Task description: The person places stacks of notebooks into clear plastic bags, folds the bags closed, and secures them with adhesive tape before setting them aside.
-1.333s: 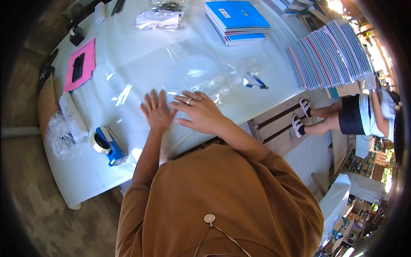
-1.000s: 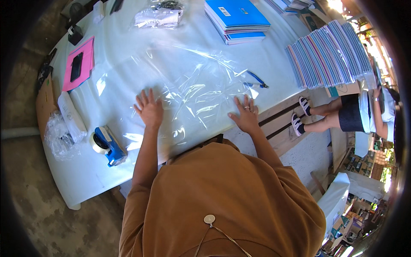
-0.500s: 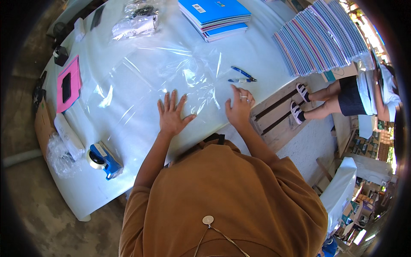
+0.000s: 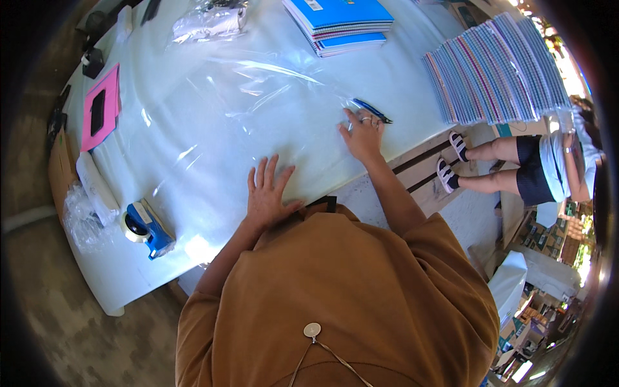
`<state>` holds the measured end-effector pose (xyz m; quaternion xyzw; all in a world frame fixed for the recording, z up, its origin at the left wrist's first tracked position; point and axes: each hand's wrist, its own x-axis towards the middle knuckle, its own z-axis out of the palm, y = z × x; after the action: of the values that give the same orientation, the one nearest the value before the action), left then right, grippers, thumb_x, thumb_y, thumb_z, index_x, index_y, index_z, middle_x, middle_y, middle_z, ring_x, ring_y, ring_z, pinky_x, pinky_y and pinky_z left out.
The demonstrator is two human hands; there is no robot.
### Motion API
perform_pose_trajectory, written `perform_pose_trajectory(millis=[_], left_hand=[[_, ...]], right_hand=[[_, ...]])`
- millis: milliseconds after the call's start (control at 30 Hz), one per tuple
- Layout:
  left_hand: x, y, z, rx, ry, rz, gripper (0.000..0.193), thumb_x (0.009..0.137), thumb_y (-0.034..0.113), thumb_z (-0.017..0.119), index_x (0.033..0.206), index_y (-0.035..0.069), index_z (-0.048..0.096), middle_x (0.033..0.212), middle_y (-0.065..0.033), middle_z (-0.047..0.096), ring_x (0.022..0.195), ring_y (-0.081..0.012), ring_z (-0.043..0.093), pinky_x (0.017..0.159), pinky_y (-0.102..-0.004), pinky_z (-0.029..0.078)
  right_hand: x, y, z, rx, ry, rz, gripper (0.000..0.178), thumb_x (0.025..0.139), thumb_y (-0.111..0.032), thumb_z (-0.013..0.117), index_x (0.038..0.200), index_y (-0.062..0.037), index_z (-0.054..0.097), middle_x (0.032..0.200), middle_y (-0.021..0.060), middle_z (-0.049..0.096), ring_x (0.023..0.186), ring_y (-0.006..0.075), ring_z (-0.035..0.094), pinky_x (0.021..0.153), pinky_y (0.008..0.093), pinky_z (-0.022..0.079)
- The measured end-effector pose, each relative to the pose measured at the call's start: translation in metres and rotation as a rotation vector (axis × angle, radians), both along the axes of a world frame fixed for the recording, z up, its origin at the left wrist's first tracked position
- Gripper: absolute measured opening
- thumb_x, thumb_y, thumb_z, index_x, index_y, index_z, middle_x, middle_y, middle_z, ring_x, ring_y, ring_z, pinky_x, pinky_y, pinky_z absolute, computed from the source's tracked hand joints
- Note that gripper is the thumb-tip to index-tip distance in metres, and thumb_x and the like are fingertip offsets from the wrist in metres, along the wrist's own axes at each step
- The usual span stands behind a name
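Note:
My left hand (image 4: pixel 265 198) is open near the front edge of the white-covered table (image 4: pixel 193 219), its fingers spread and nothing in it. Farther to the right, my right hand (image 4: pixel 363 137) lies low over the tabletop, thumb and index finger apart, a ring on one finger. Just beyond its fingertips is a small blue-handled cutting tool (image 4: pixel 373 111); the hand partly hides it, and I cannot tell whether they touch. A sheet of clear plastic film (image 4: pixel 277 71) stretches across the table ahead of both hands, creased and shiny.
Blue spiral notebooks (image 4: pixel 338 16) are stacked at the back; a large pile of notebooks (image 4: pixel 493 71) stands at the right. On the left are a tape dispenser (image 4: pixel 149 229), a white roll (image 4: pixel 97 187), and a phone (image 4: pixel 97 113) on pink sheets. Another person (image 4: pixel 535 164) stands at the right.
My left hand has drawn back toward the table's front edge. My right hand has moved slightly forward, up against the cutting tool's near side. The view has shifted a little.

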<state>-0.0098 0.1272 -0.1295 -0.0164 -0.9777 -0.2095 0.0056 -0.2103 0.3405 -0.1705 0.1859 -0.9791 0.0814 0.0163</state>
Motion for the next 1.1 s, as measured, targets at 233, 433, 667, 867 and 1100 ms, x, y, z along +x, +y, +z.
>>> perform_pose_trajectory(millis=[233, 433, 667, 867, 1100], left_hand=[[0.032, -0.017, -0.054, 0.04, 0.125, 0.002, 0.035, 0.074, 0.019, 0.062, 0.109, 0.017, 0.063, 0.109, -0.0074, 0.05, 0.104, -0.0269, 0.046, 0.085, -0.0402, 0.036], [0.065, -0.009, -0.025, 0.113, 0.177, -0.058, 0.038, 0.074, 0.017, 0.063, 0.112, 0.018, 0.063, 0.109, -0.006, 0.052, 0.102, -0.0252, 0.048, 0.085, -0.0373, 0.036], [0.088, -0.029, -0.039, 0.536, -0.048, 0.049, 0.034, 0.074, 0.012, 0.068, 0.107, 0.011, 0.066, 0.12, -0.0085, 0.05, 0.109, -0.0288, 0.047, 0.091, -0.0397, 0.04], [0.054, -0.045, 0.002, 0.866, -0.188, 0.342, 0.021, 0.082, -0.001, 0.056, 0.099, 0.006, 0.066, 0.1, -0.0108, 0.061, 0.097, -0.0245, 0.057, 0.081, -0.0332, 0.048], [-0.112, -0.087, -0.017, 0.231, 0.171, 0.047, 0.027, 0.078, 0.009, 0.063, 0.105, 0.013, 0.063, 0.121, -0.0117, 0.051, 0.113, -0.032, 0.046, 0.094, -0.0429, 0.037]], right_hand=[[-0.004, -0.006, 0.025, 0.04, -0.045, -0.102, 0.056, 0.079, -0.024, 0.066, 0.13, -0.0147, 0.045, 0.118, 0.0111, 0.052, 0.107, 0.0284, 0.049, 0.088, 0.0403, 0.039], [0.073, 0.049, 0.006, -0.009, 0.128, 0.245, 0.047, 0.085, -0.025, 0.059, 0.13, -0.0216, 0.047, 0.126, 0.01, 0.047, 0.115, 0.029, 0.043, 0.093, 0.0454, 0.035], [0.099, 0.067, -0.001, -0.067, -0.059, 0.195, 0.044, 0.089, -0.033, 0.053, 0.131, -0.0256, 0.047, 0.142, 0.0064, 0.032, 0.128, 0.0281, 0.03, 0.099, 0.0479, 0.025], [0.097, 0.051, 0.029, 0.045, -0.122, 0.122, 0.05, 0.078, -0.025, 0.063, 0.127, -0.0188, 0.05, 0.137, 0.0105, 0.037, 0.126, 0.0292, 0.033, 0.1, 0.0487, 0.027], [0.019, -0.058, 0.013, -0.451, -0.46, 0.641, 0.047, 0.08, -0.019, 0.061, 0.126, -0.015, 0.05, 0.134, 0.0134, 0.042, 0.127, 0.032, 0.035, 0.101, 0.0455, 0.03]])
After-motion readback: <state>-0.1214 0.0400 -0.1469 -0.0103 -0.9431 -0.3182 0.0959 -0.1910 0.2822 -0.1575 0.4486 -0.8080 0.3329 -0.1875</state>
